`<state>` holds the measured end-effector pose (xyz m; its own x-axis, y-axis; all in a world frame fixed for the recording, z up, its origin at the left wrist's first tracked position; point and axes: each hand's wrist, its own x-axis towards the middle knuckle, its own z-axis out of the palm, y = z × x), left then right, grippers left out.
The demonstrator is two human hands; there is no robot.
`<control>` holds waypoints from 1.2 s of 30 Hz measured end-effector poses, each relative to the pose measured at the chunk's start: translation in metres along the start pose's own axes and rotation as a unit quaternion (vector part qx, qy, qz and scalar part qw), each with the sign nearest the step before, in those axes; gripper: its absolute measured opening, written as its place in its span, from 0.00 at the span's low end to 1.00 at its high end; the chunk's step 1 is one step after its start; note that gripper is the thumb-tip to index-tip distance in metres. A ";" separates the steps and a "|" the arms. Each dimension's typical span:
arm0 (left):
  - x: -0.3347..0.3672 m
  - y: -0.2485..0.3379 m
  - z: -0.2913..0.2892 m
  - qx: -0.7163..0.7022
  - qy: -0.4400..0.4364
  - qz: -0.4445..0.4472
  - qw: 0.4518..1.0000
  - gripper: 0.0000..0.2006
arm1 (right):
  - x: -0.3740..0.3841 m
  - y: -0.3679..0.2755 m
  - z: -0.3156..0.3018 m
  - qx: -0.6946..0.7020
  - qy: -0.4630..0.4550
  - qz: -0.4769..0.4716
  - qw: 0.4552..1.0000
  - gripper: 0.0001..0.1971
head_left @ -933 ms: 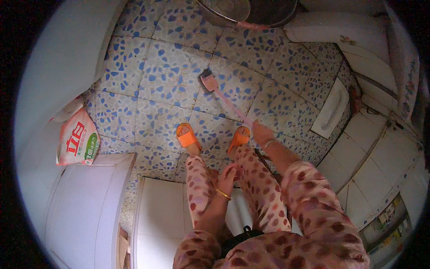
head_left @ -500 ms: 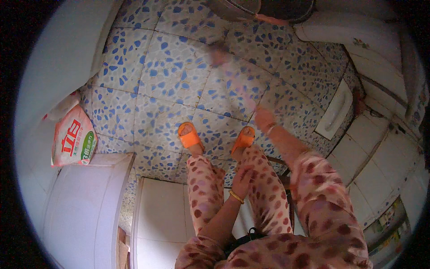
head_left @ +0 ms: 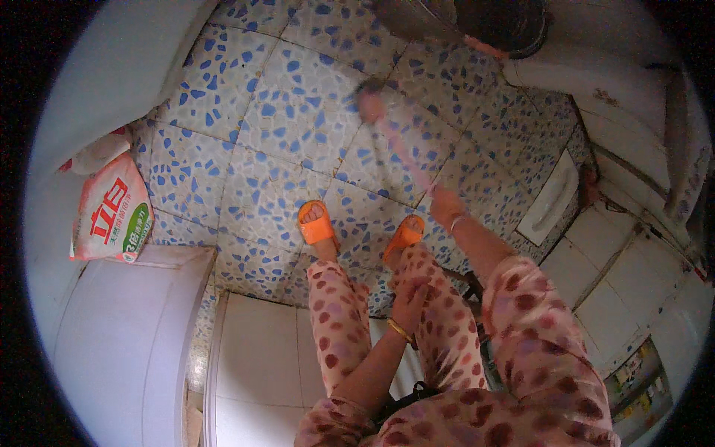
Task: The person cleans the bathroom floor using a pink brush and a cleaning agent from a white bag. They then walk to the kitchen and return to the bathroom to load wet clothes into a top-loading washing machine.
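My right hand (head_left: 447,205) is closed round the end of a thin pink handle. It belongs to what looks like a long-handled brush (head_left: 402,149), smeared by motion, whose roundish pink and dark head (head_left: 370,104) is over the speckled floor tiles. A bracelet circles that wrist. Against my right leg, near the knee, lies my left hand (head_left: 408,304), fingers laid over the spotted trousers with nothing seen in them; a gold-coloured bangle is on its wrist. Both my feet, in orange slippers (head_left: 319,227), stand on the floor (head_left: 275,175).
A red and white detergent bag (head_left: 115,212) stands at the left beside a pale cabinet panel (head_left: 126,320). Dark round tubs (head_left: 499,26) sit at the far edge. On the right are a white floor fixture (head_left: 550,197) and a tiled wall (head_left: 618,298).
The view has shifted slightly. The brush head has moved a little nearer and to the right, still blurred in my right hand. My left hand stays on my leg.
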<state>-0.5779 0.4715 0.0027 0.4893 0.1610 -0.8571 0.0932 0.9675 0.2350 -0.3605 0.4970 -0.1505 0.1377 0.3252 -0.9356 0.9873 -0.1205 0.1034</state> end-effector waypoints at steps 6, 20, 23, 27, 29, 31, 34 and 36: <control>0.010 -0.016 -0.007 -0.009 0.005 0.065 0.998 0.11 | -0.060 0.008 -0.047 0.027 -0.122 0.019 0.992 0.20; 0.000 0.014 -0.002 -0.064 0.013 -0.010 0.998 0.10 | -0.049 -0.036 -0.023 0.131 -0.075 0.027 0.988 0.17; 0.001 0.020 0.003 -0.019 0.032 0.003 0.999 0.10 | -0.055 -0.018 -0.044 0.264 -0.084 0.048 0.960 0.25; 0.006 0.008 -0.003 -0.009 0.021 0.007 1.000 0.10 | -0.078 0.011 -0.047 0.543 0.041 -0.040 0.838 0.25; 0.008 0.014 -0.002 0.026 0.020 0.023 0.999 0.10 | -0.070 0.027 -0.026 0.546 0.103 -0.042 0.830 0.26; 0.001 0.037 0.004 0.078 0.045 0.037 0.995 0.10 | -0.078 0.030 -0.047 0.548 0.143 0.010 0.824 0.24; 0.006 0.018 -0.003 -0.010 0.031 0.028 0.999 0.10 | -0.086 0.026 -0.058 0.443 0.171 0.054 0.878 0.21; 0.006 0.018 -0.005 -0.012 0.032 0.031 0.999 0.10 | -0.078 0.024 -0.056 0.346 0.174 0.074 0.919 0.20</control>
<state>-0.5774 0.4906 0.0000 0.4373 0.2312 -0.8691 0.0430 0.9599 0.2770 -0.3431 0.5216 -0.0557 0.4021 0.5229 -0.7516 0.6860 -0.7157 -0.1309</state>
